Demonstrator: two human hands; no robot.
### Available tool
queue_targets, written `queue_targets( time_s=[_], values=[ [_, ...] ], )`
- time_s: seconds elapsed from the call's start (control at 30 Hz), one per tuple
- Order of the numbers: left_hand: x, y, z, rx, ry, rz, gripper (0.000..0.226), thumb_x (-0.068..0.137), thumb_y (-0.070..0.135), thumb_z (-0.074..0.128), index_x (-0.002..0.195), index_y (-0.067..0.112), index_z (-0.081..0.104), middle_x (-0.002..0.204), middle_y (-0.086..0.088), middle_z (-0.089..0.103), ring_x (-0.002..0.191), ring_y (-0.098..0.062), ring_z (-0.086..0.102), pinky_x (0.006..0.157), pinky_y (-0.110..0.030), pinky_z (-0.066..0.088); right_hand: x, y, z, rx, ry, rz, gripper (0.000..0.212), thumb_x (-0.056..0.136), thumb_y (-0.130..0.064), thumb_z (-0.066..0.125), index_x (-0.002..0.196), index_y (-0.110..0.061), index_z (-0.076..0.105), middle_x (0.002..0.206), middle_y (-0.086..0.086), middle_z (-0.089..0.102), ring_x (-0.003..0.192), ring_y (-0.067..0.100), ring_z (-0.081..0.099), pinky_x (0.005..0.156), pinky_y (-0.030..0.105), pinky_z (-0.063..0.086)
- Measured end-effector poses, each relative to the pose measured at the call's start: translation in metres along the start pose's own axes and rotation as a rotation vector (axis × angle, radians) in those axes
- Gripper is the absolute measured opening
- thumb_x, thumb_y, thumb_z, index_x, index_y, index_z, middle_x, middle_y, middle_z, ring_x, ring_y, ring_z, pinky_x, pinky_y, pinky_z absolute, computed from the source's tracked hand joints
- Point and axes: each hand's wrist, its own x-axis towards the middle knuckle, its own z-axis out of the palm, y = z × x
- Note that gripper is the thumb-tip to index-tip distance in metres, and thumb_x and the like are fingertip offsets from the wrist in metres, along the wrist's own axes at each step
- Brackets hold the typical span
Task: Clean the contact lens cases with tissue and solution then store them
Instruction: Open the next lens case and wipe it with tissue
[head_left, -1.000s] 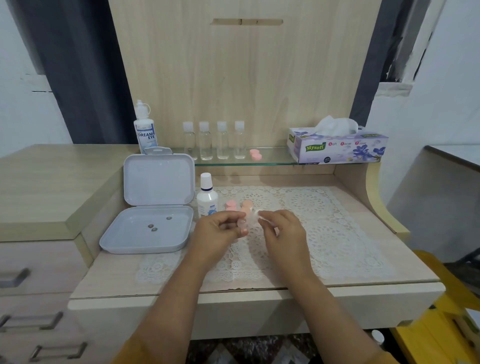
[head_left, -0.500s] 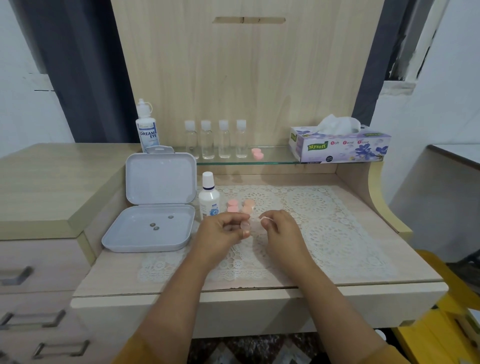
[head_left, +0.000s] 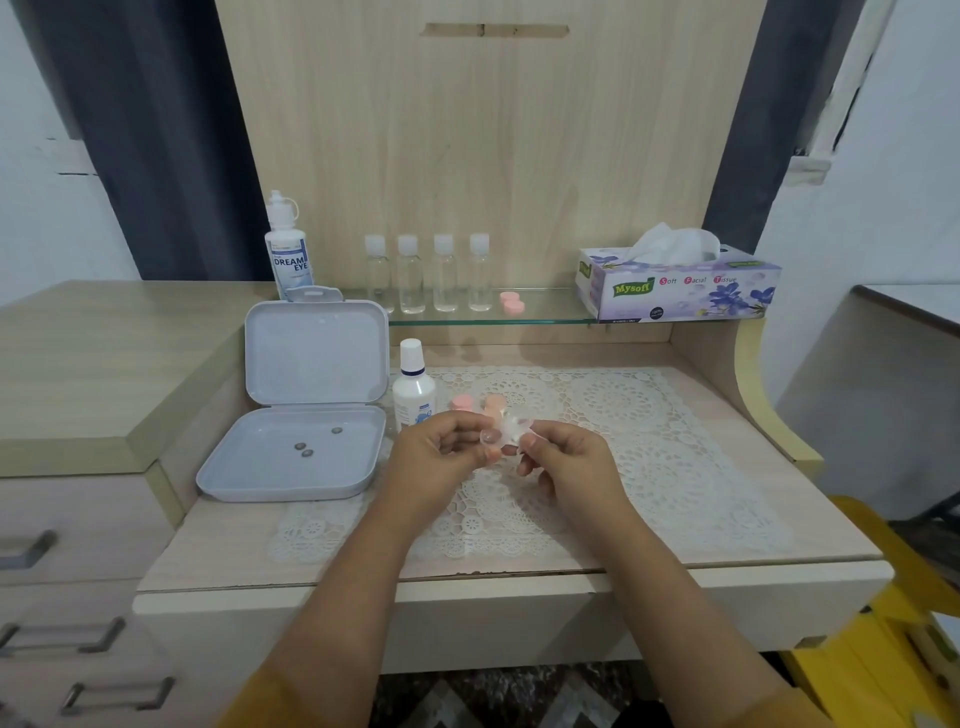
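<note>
My left hand (head_left: 439, 454) pinches a small clear lens case (head_left: 489, 437) above the lace mat. My right hand (head_left: 563, 457) pinches a scrap of white tissue (head_left: 514, 431) against that case. Just behind my hands lie two pink lens case pieces (head_left: 478, 404) on the mat. A small white solution bottle (head_left: 413, 387) stands upright left of them. A grey storage box (head_left: 291, 452) lies open at the left with three small round things in its tray. The tissue box (head_left: 675, 288) sits on the glass shelf at the right.
On the glass shelf (head_left: 550, 318) stand several clear small bottles (head_left: 428, 275) and a pink case (head_left: 511, 301). A larger Dream Eye bottle (head_left: 287, 249) stands behind the box lid. A raised cabinet top (head_left: 78, 364) borders the left, a curved side panel (head_left: 758, 395) the right.
Both hands stay together over the mat; the fingers have shifted slightly around the clear case and tissue.
</note>
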Motion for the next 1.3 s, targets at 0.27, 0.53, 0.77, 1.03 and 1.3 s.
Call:
queue_targets(
  time_s=[0.27, 0.53, 0.77, 1.03, 1.3],
  values=[
    [0.006, -0.010, -0.002, 0.089, 0.086, -0.016, 0.023, 0.075, 0.000, 0.077, 0.094, 0.012, 0.072, 0.095, -0.006, 0.073, 0.091, -0.018, 0.068, 0.082, -0.030, 0.057, -0.003, 0.000, 0.003, 0.059, 0.009, 0.001, 0.012, 0.086, -0.001, 0.064, 0.086, -0.003, 0.075, 0.073, 0.012, 0.072, 0.058, 0.012, 0.056, 0.051, 0.019, 0.041],
    [0.009, -0.017, -0.002, 0.311, 0.060, -0.032, 0.024, 0.080, 0.011, 0.075, 0.101, 0.021, 0.071, 0.092, 0.011, 0.064, 0.086, -0.003, 0.057, 0.082, -0.019, 0.047, 0.003, 0.007, -0.003, 0.098, 0.515, -0.017, 0.017, 0.092, -0.018, 0.062, 0.105, -0.019, 0.072, 0.090, -0.005, 0.072, 0.074, 0.002, 0.067, 0.073, 0.023, 0.057],
    [0.013, -0.022, -0.002, 0.510, -0.044, 0.046, 0.036, 0.082, 0.010, 0.072, 0.117, 0.015, 0.068, 0.113, 0.003, 0.065, 0.094, -0.002, 0.057, 0.083, -0.009, 0.039, 0.001, 0.006, -0.001, -0.069, 0.527, -0.055, 0.023, 0.095, -0.016, 0.056, 0.112, -0.024, 0.069, 0.108, -0.007, 0.069, 0.093, 0.002, 0.064, 0.081, 0.010, 0.049],
    [0.013, -0.024, -0.002, 0.574, -0.036, 0.024, 0.041, 0.083, 0.011, 0.070, 0.123, 0.018, 0.064, 0.110, 0.004, 0.065, 0.097, -0.006, 0.056, 0.075, -0.001, 0.034, 0.006, 0.017, 0.004, -0.549, 0.415, -0.047, 0.029, 0.096, -0.019, 0.054, 0.122, -0.010, 0.064, 0.124, 0.006, 0.057, 0.112, 0.018, 0.055, 0.091, 0.023, 0.040],
    [0.011, -0.021, -0.002, 0.558, -0.039, 0.007, 0.037, 0.082, 0.012, 0.072, 0.117, 0.020, 0.068, 0.104, 0.004, 0.066, 0.089, 0.001, 0.056, 0.072, -0.003, 0.036, 0.009, 0.020, 0.007, -0.706, 0.373, -0.044, 0.024, 0.095, -0.022, 0.059, 0.112, -0.007, 0.068, 0.112, 0.006, 0.057, 0.098, 0.018, 0.058, 0.080, 0.021, 0.038]
  ],
)
